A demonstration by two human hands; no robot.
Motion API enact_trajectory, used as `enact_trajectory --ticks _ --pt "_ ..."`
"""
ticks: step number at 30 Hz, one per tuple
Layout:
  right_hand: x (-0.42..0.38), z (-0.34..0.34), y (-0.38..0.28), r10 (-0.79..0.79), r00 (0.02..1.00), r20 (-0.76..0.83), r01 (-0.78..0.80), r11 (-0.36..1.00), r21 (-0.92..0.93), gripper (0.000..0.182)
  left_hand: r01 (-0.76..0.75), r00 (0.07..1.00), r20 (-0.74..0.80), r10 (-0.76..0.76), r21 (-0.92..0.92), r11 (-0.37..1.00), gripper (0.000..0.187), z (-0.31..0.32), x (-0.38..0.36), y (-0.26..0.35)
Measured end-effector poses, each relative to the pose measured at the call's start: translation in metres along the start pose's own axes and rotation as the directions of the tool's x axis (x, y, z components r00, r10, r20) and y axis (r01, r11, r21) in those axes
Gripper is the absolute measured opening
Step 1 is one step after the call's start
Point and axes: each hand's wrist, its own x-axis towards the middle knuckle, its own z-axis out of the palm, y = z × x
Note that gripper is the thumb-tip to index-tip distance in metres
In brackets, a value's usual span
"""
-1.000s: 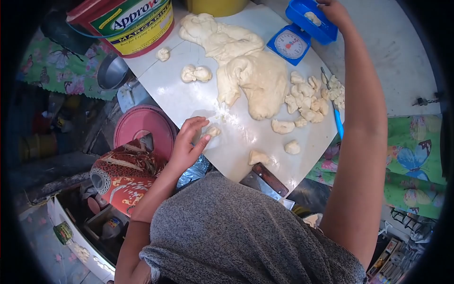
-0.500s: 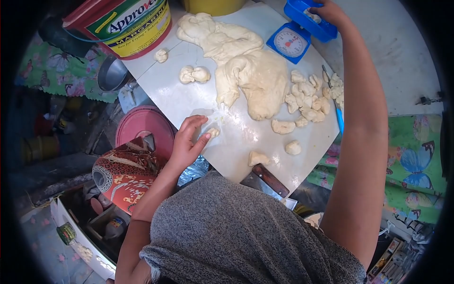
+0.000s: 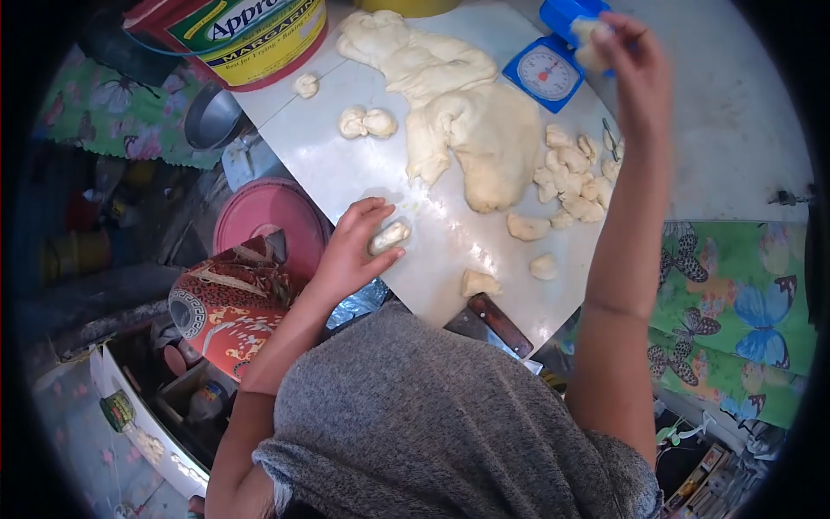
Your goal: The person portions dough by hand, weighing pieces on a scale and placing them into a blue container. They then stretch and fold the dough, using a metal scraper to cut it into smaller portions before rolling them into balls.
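Note:
My right hand is raised beside the blue scale, its fingers closed on a piece of dough in front of the blue weighing pan. On the white work surface, my left hand curves around a small dough piece, thumb and fingers apart on either side of it. The large dough mass lies in the middle. Cut dough pieces are heaped to its right, and a dough lump sits to its left.
A margarine bucket stands at the back left. A knife with a brown handle lies at the near edge, beside a dough piece. The round pink lid is left of the surface, by a red patterned cloth.
My right hand has come back from the weighing pan toward me and now holds dough in front of it. The dough piece by my left hand shows larger, between thumb and fingers.

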Motion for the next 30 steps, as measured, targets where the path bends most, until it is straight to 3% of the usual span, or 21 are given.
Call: enact_trajectory --ticks 2,3,4,5,7,8,9,10,11,13,17,19,20,24,26,27,29,30 --pt "-0.062 0.035 -0.025 0.139 0.964 0.226 -0.196 0.947 0.256 0.021 0.004 1.0 0.025 -0.006 0.045 0.999 0.039 0.0 -0.003 0.001" --pt "-0.089 0.044 -0.012 0.199 0.903 0.38 -0.229 0.973 0.035 0.026 -0.04 0.999 0.026 0.036 0.161 0.986 0.037 0.001 -0.003 0.001" --pt "-0.11 0.05 -0.022 0.239 0.79 0.564 -0.149 0.968 -0.201 0.027 -0.09 0.996 0.033 0.084 0.27 0.959 0.036 0.003 -0.002 0.002" --pt "-0.129 0.055 -0.012 0.052 0.765 0.642 0.033 0.992 -0.12 0.028 -0.105 0.994 0.042 0.097 0.261 0.96 0.036 0.004 -0.001 0.003" --pt "-0.141 0.045 -0.002 -0.05 0.85 0.524 0.198 0.953 -0.231 0.029 -0.088 0.996 0.051 0.079 0.216 0.972 0.031 0.0 -0.001 0.004" --pt "-0.141 0.033 -0.001 0.123 0.937 0.327 -0.011 0.945 -0.326 0.028 -0.078 0.997 0.038 0.072 0.186 0.979 0.027 0.0 -0.002 0.005" --pt "-0.139 0.014 0.001 0.286 0.952 0.107 -0.229 0.9 -0.371 0.028 -0.081 0.996 0.043 0.074 0.185 0.979 0.027 0.0 -0.003 0.005" --pt "-0.14 -0.009 0.018 0.253 0.967 -0.04 -0.243 0.86 -0.449 0.027 -0.074 0.997 0.037 0.069 0.176 0.982 0.028 0.001 -0.003 0.004" --pt "-0.144 -0.035 0.039 0.2 0.963 -0.181 -0.266 0.812 -0.52 0.026 -0.068 0.998 0.029 0.064 0.166 0.984 0.028 0.001 -0.003 0.003" --pt "-0.153 -0.082 0.068 0.292 0.924 -0.245 -0.377 0.602 -0.704 0.025 -0.08 0.997 0.026 0.077 0.157 0.984 0.032 0.0 -0.003 0.004" --pt "-0.163 -0.149 0.152 0.313 0.871 -0.379 -0.49 0.619 -0.614 0.027 -0.103 0.995 -0.003 0.105 0.129 0.986 0.043 0.001 0.0 0.004" --pt "-0.157 -0.17 0.174 0.185 0.825 -0.534 -0.548 0.496 -0.673 0.028 -0.115 0.993 0.003 0.115 0.132 0.985 0.045 0.0 0.0 0.004" --pt "-0.153 -0.174 0.175 0.245 0.76 -0.602 -0.638 0.459 -0.618 0.028 -0.126 0.992 0.012 0.126 0.135 0.983 0.046 -0.001 0.0 0.004" --pt "-0.137 -0.177 0.186 0.272 0.792 -0.547 -0.604 0.486 -0.632 0.028 -0.104 0.994 0.043 0.099 0.163 0.981 0.043 -0.004 0.001 0.006" --pt "-0.122 -0.164 0.186 0.144 0.92 -0.363 -0.365 0.65 -0.666 0.028 -0.086 0.996 0.047 0.08 0.152 0.985 0.042 -0.003 0.001 0.005" --pt "-0.113 -0.155 0.184 0.146 0.921 -0.362 -0.365 0.651 -0.666 0.028 -0.084 0.996 0.047 0.077 0.152 0.985 0.042 -0.003 0.001 0.006" --pt "-0.094 -0.131 0.169 0.327 0.936 -0.134 -0.32 0.627 -0.71 0.027 -0.078 0.997 0.034 0.073 0.167 0.983 0.041 -0.002 0.001 0.007" --pt "-0.089 -0.126 0.173 0.328 0.935 -0.133 -0.322 0.628 -0.709 0.027 -0.077 0.997 0.035 0.072 0.169 0.983 0.041 -0.002 0.001 0.008"
